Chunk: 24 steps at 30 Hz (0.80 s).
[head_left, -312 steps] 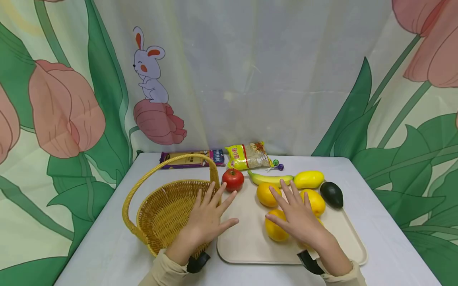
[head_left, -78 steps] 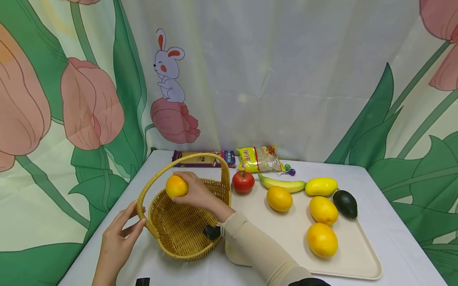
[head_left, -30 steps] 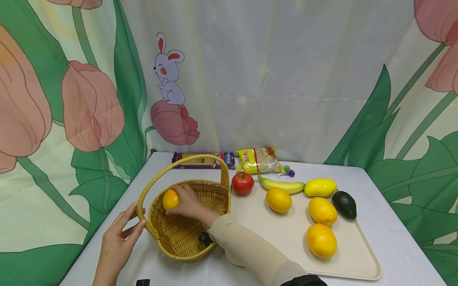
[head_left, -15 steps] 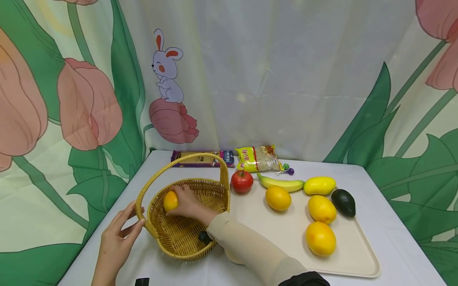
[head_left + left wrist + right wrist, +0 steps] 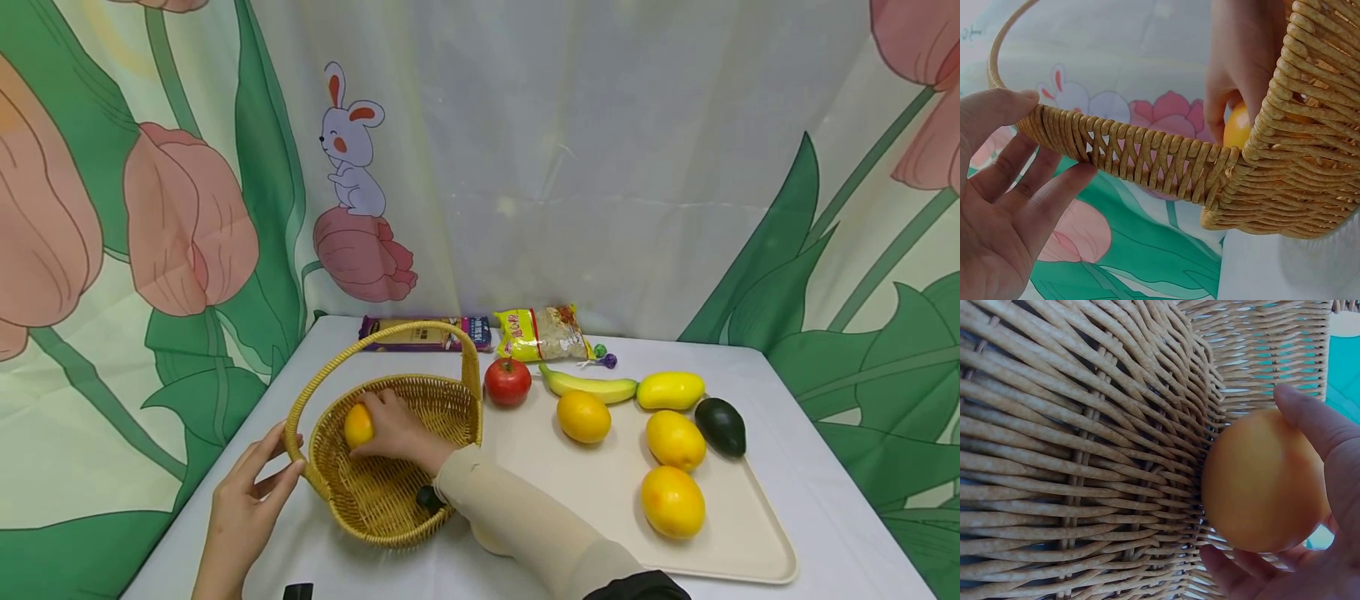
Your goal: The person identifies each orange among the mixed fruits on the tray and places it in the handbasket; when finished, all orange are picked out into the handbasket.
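A wicker basket (image 5: 390, 500) with a tall hooped handle stands on the left of the table. My left hand (image 5: 243, 508) holds the near-left base of its handle (image 5: 1147, 162), thumb on one side and fingers on the other. Inside the basket, my right hand (image 5: 393, 429) grips an orange (image 5: 358, 425) between thumb and fingers. The right wrist view shows that orange (image 5: 1263, 481) against the woven wall, low in the basket, with the fingers still around it. From the head view the hand covers part of the orange.
A beige tray (image 5: 540, 467) lies to the right, bearing several yellow fruits (image 5: 672, 502), a banana (image 5: 588, 386) and an avocado (image 5: 720, 427). A red apple (image 5: 507, 382) sits between basket and tray. Snack packets (image 5: 543, 333) and lollipops (image 5: 606, 358) lie at the back.
Earliest, both hands were spread above basket and tray. Since then the left hand has taken the handle, and the right has carried the orange over and lowered it into the basket. Lately it barely moves.
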Motion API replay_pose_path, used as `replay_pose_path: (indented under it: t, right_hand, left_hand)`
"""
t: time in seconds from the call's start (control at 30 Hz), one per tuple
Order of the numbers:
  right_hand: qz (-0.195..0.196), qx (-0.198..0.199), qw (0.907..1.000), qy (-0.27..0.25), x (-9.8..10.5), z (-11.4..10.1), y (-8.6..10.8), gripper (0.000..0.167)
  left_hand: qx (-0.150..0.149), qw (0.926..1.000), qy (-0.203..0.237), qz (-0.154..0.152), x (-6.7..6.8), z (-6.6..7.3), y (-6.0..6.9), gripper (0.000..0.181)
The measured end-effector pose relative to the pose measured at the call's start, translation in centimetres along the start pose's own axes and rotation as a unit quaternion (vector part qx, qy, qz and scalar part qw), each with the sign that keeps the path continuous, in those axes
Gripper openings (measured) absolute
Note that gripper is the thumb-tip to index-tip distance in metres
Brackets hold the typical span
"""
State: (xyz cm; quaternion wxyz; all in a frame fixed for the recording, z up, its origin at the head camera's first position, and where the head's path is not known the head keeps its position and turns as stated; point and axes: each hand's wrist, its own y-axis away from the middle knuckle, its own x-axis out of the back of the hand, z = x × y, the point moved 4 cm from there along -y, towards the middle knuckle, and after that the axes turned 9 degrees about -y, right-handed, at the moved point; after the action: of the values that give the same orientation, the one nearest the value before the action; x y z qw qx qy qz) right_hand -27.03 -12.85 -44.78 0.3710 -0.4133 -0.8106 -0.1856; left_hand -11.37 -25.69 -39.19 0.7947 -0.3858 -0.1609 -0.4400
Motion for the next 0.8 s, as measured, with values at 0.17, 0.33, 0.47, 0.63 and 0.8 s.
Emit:
replay_pose_path:
  t: [0.17,0.33,0.47,0.63,0.8]
  right_hand:
    - [-0.008,-0.003,0.9998,0.018,-0.06,-0.02,-0.03,0.084]
    - [-0.011,-0.001,0.9993,0.036,-0.09,-0.03,-0.11,0.087]
    - [-0.014,0.003,0.9985,0.052,-0.15,-0.07,-0.13,0.087]
    - [-0.023,0.003,0.998,0.058,-0.12,-0.09,-0.05,0.087]
    - [-0.028,0.001,0.998,0.057,-0.08,-0.22,0.02,0.089]
  left_hand:
    - [0.002,1.0,-0.003,0.002,0.05,0.0,-0.03,0.061]
    - [0.001,1.0,0.0,0.003,0.02,-0.06,-0.09,0.062]
    - [-0.002,1.0,0.003,0.003,0.0,-0.03,-0.05,0.062]
    - [-0.009,0.9999,0.008,0.005,0.06,0.03,-0.02,0.061]
    - [-0.014,0.9998,0.01,0.005,0.08,0.07,-0.09,0.061]
